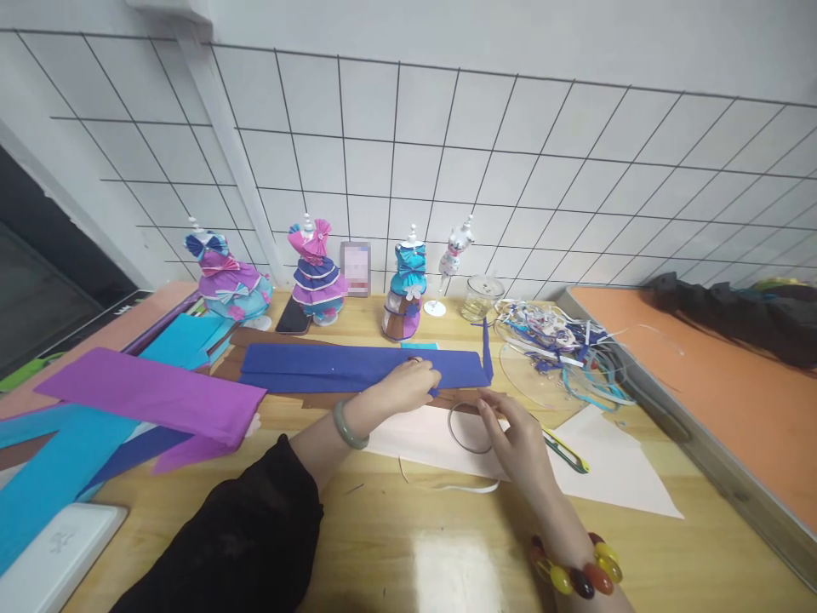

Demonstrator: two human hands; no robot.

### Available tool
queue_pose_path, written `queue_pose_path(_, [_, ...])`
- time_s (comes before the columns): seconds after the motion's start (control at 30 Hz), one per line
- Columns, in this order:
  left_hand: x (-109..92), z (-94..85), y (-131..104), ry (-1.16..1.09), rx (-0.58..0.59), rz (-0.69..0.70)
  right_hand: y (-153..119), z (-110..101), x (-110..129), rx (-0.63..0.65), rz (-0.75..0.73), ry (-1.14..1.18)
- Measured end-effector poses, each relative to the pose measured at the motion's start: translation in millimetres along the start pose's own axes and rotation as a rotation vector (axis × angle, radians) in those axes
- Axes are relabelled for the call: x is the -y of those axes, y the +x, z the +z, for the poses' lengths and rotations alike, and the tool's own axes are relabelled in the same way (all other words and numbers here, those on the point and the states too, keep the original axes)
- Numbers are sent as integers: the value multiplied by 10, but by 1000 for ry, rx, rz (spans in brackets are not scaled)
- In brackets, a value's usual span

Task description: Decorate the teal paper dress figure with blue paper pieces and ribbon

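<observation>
A long, folded dark-blue strip of fabric-like sheet (319, 366) lies across the table on brown sheets. My left hand (408, 385), with a green bangle at its wrist, is closed over the strip's front edge and grips it. Below that edge, my right hand (520, 434) has its thumb and forefinger together at a thin grey ring (452, 434). The ring overlaps a pale pink sheet (408, 434); whether it rests there is unclear. Just right of this hand is a yellow-green utility knife (568, 449). A narrow blue piece (487, 353) stands up at the strip's right end.
Small dress forms (410, 268) in colourful outfits stand along the tiled wall. A clear cup (482, 298) and a heap of scraps (555, 332) sit at back right. Purple (153, 387) and turquoise sheets (77, 460) cover the left, near a white device (60, 553). A phone (294, 317) lies behind.
</observation>
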State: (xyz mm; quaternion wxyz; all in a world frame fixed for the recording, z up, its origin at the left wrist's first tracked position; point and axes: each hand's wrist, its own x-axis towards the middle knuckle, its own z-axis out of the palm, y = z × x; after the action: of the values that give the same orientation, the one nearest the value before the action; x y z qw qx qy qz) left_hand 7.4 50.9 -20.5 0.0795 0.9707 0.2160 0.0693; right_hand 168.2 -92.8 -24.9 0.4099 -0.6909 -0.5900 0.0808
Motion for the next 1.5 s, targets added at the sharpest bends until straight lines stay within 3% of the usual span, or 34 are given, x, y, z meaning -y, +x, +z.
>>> queue_pose_path(0.33, [-70, -106, -9, 38, 36, -33, 18, 9, -9, 80, -23, -50])
queue_pose_path(0.7, [-94, -183, -24, -4, 71, -49, 85, -116, -121, 172, 222, -289])
queue_pose_path(0.87, [-128, -221, -35, -21, 95, -97, 58, -47, -191, 191, 180, -356])
queue_pose_path(1.1, [-181, -260, -29, -95, 20, -131, 66, -37, -183, 219, 129, -340])
queue_pose_path(1.2, [-219, -305, -25, -246, -13, -178, 81, -69, -145, 174, 171, -252])
queue_pose_path(1.3, [-268, -337, -17, -533, -9, -208, 90, -79, -156, 49, 196, -135])
queue_pose_path(1.5, [-411, -303, 25, -1197, 149, -211, 101, -65, -223, -188, 226, 63])
